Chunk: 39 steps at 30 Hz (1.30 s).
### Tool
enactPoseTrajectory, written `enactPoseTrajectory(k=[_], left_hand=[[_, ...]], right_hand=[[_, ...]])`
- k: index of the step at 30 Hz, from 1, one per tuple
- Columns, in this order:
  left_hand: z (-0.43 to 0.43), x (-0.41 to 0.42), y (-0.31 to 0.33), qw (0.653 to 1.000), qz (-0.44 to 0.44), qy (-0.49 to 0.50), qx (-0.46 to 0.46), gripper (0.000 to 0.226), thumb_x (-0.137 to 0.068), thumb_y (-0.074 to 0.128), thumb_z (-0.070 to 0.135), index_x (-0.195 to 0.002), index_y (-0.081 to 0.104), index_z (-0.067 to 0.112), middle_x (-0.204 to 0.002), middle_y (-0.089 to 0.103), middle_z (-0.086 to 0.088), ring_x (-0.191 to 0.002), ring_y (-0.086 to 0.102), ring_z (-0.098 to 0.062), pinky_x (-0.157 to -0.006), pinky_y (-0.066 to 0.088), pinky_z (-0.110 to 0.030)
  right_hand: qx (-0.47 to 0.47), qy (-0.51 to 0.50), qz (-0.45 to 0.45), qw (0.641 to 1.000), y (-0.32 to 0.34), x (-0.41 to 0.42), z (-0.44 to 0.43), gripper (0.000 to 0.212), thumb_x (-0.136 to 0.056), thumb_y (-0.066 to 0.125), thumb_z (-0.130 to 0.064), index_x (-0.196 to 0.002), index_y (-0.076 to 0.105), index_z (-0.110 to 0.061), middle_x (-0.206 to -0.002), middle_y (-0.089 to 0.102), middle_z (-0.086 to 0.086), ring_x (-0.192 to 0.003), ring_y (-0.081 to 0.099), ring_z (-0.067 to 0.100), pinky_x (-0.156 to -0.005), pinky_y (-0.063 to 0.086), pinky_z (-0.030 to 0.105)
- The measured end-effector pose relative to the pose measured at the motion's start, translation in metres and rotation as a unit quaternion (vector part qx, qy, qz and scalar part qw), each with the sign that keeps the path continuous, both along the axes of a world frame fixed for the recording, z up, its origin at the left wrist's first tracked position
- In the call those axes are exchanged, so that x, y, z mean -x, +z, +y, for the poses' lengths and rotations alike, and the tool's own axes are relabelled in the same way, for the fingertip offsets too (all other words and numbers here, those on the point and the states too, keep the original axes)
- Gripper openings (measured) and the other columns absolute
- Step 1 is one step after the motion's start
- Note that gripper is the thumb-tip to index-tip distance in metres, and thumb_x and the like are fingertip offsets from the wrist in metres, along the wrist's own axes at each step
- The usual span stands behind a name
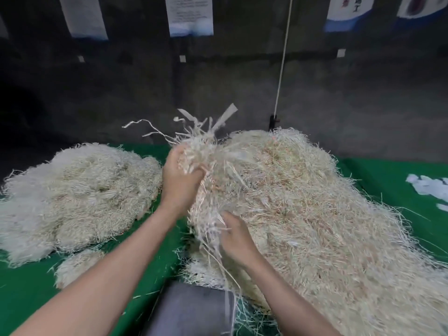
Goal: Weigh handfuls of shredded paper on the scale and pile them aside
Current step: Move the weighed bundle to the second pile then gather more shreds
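Observation:
A big heap of shredded paper covers the right half of the green table. My left hand grips a raised clump of shreds at the heap's left edge, loose strips sticking up from it. Lower down, my right hand has its fingers curled into the same clump. A grey flat scale lies at the near edge between my forearms, a few strands hanging over it. A second, paler pile of shreds lies on the left.
A small tuft of shreds lies in front of the left pile. White paper scraps lie at the far right. A white cord hangs down to a black clamp behind the heap. A dark wall with posted sheets stands behind the table.

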<state>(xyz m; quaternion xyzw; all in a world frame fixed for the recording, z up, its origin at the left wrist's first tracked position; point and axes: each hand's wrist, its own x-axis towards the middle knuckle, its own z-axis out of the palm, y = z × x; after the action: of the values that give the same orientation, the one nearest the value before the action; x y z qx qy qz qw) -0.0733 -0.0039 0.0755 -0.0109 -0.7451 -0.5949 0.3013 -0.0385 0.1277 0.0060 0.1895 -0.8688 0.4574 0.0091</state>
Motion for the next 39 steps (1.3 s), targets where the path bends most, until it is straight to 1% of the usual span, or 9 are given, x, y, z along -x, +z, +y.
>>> enactPoseTrajectory(k=[5,8,15,19,26,29,33,36,39], left_hand=[[-0.013,-0.015,-0.068,0.967,-0.074,-0.009,0.242,0.063,-0.085,0.063,0.003,-0.137,0.040,0.032,-0.143,0.043,0.007,-0.130,0.039,-0.007,-0.107,0.032,-0.023],[-0.013,-0.027,-0.080,0.969,-0.117,-0.156,0.150,0.051,-0.086,0.052,-0.007,-0.121,0.056,0.030,-0.126,0.058,0.006,-0.107,0.057,-0.010,-0.079,0.045,-0.007],[-0.018,-0.044,-0.062,0.926,-0.137,-0.289,0.202,0.047,-0.071,0.063,0.005,-0.112,0.053,0.026,-0.100,0.046,0.024,-0.093,0.044,0.012,-0.067,0.034,0.006],[-0.024,-0.042,-0.065,0.914,-0.080,-0.296,0.265,0.069,-0.069,0.071,0.000,-0.116,0.037,0.036,-0.120,0.048,0.010,-0.114,0.047,-0.005,-0.093,0.036,-0.013],[-0.046,-0.053,-0.041,0.934,-0.085,-0.347,-0.008,0.039,-0.077,0.064,0.006,-0.109,0.063,0.029,-0.108,0.066,0.013,-0.087,0.062,-0.001,-0.062,0.049,-0.010],[-0.064,-0.057,-0.049,0.933,-0.128,-0.320,-0.104,0.060,-0.076,0.064,0.042,-0.133,0.048,0.032,-0.135,0.047,0.018,-0.121,0.047,-0.006,-0.091,0.044,-0.027],[-0.056,-0.070,-0.077,0.820,-0.302,-0.384,-0.297,0.106,-0.059,0.044,0.084,-0.148,0.025,0.029,-0.144,0.039,-0.011,-0.129,0.042,-0.028,-0.112,0.017,-0.059],[-0.041,-0.064,-0.086,0.725,-0.330,-0.385,-0.465,0.105,-0.053,0.041,0.085,-0.136,0.047,0.020,-0.136,0.048,-0.022,-0.122,0.049,-0.042,-0.100,0.028,-0.070],[-0.029,-0.052,-0.071,0.689,-0.269,-0.353,-0.573,0.074,-0.073,0.058,0.067,-0.105,0.068,0.001,-0.100,0.069,-0.023,-0.090,0.068,-0.037,-0.074,0.055,-0.051]], right_hand=[[-0.063,0.006,0.170,0.983,0.003,-0.008,-0.015,0.024,-0.100,0.033,-0.026,-0.081,0.045,-0.018,-0.083,0.043,-0.007,-0.084,0.042,0.013,-0.076,0.031,0.020],[0.010,-0.046,0.181,0.982,0.004,-0.003,-0.019,0.016,-0.095,0.042,-0.024,-0.081,0.048,-0.021,-0.119,0.044,-0.003,-0.117,0.034,0.012,-0.103,0.025,0.032],[0.183,-0.016,-0.054,0.981,0.011,-0.010,-0.026,0.064,-0.077,0.058,-0.062,-0.133,0.032,-0.048,-0.143,0.026,-0.020,-0.129,0.028,0.005,-0.103,0.034,0.038],[0.270,-0.014,-0.242,0.932,0.006,-0.020,-0.027,0.091,-0.053,0.075,-0.063,-0.134,0.039,-0.039,-0.133,0.053,0.012,-0.103,0.064,0.016,-0.087,0.054,0.043],[0.195,-0.219,-0.131,0.947,0.029,-0.019,-0.020,0.092,-0.073,0.073,-0.047,-0.147,0.026,-0.020,-0.148,0.036,0.013,-0.121,0.054,0.020,-0.096,0.048,0.038],[0.242,-0.265,-0.080,0.930,0.044,-0.017,-0.018,0.092,-0.077,0.070,-0.044,-0.149,0.020,-0.016,-0.153,0.028,0.009,-0.119,0.053,0.010,-0.093,0.047,0.032],[0.346,-0.322,-0.005,0.881,0.056,-0.009,-0.031,0.072,-0.082,0.070,-0.034,-0.142,0.035,-0.014,-0.133,0.050,0.008,-0.115,0.051,0.018,-0.094,0.043,0.039],[0.222,-0.296,0.169,0.913,0.045,-0.022,-0.051,0.009,-0.086,0.065,-0.023,-0.087,0.056,-0.024,-0.085,0.058,-0.006,-0.068,0.053,0.004,-0.062,0.046,0.022],[0.133,-0.197,0.200,0.950,0.011,-0.041,-0.074,0.021,-0.084,0.066,-0.024,-0.076,0.048,-0.030,-0.082,0.056,-0.004,-0.073,0.055,0.013,-0.061,0.048,0.025]])
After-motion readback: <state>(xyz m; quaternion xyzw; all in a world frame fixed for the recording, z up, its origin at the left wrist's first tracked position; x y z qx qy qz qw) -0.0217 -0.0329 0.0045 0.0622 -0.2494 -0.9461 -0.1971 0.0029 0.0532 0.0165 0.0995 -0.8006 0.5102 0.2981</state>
